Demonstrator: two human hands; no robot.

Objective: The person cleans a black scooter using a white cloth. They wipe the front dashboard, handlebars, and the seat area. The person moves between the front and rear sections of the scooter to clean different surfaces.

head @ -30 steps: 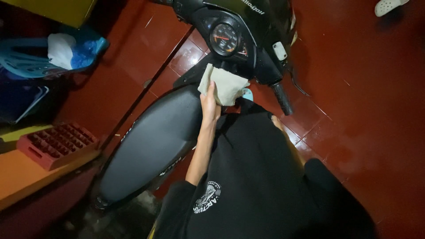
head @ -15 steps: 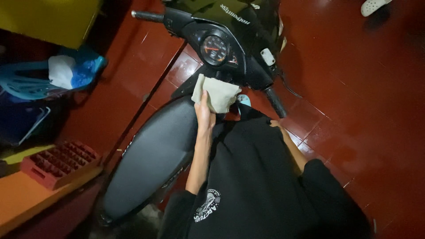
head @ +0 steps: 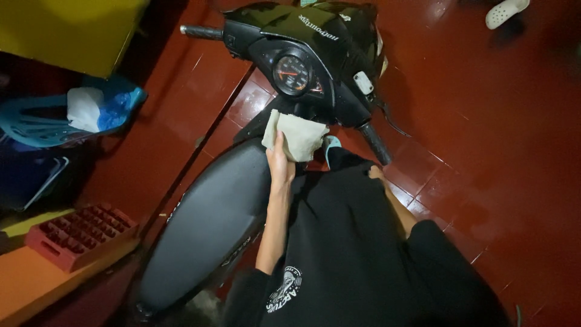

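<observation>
A black scooter stands in front of me, its long seat [head: 209, 215] running to the lower left and its handlebar [head: 290, 51] with a round gauge at the top. My left hand [head: 280, 165] grips a pale cloth [head: 295, 136] pressed against the scooter's body just below the handlebar. My right hand [head: 376, 173] is mostly hidden behind my black-clothed leg [head: 357, 242]; only a bit of it shows beside the right handlebar grip [head: 376, 144]. Whether its fingers hold anything cannot be seen.
The floor is red tile [head: 496, 151]. At left a blue plastic basket [head: 66, 118] holds white and blue items. A red tray with slots [head: 78, 235] rests on an orange surface. A yellow box [head: 72, 30] sits at top left, a pale sandal [head: 505, 12] at top right.
The view has shifted, so the scooter's handlebar sits lower in the frame. My left hand stays on the cloth at the same spot under the handlebar.
</observation>
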